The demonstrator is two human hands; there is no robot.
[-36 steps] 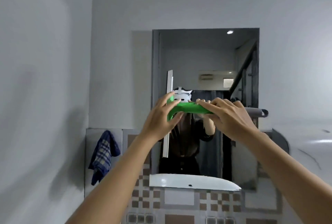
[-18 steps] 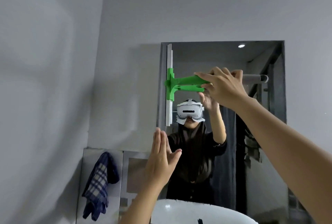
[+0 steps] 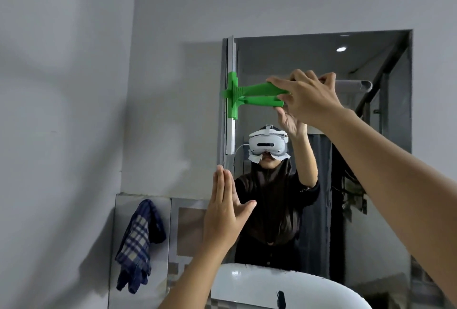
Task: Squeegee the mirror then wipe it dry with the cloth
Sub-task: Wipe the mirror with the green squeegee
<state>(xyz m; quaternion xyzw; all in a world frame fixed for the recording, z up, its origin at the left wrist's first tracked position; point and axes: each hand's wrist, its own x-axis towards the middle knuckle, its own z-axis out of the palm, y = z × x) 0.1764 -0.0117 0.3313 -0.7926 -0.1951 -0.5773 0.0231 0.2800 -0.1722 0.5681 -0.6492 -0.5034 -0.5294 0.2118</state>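
Note:
The wall mirror [image 3: 321, 66] fills the upper right. A green squeegee [image 3: 249, 93] lies against it, its grey blade upright along the mirror's left edge near the top corner. My right hand [image 3: 309, 97] is closed around the green handle, which points right. My left hand [image 3: 225, 212] is lower, flat with fingers straight and together, thumb apart, at the mirror's lower left edge and holding nothing. A blue plaid cloth [image 3: 139, 244] hangs on the tiled wall to the left, below the mirror.
A white sink basin [image 3: 247, 286] sits below the mirror at the bottom of the view. Plain grey walls stand at the left and behind. The mirror reflects a person with a headset and a stair rail.
My left hand let go of the squeegee and dropped to the mirror's lower left edge. My right hand carried the squeegee up to the top left of the mirror.

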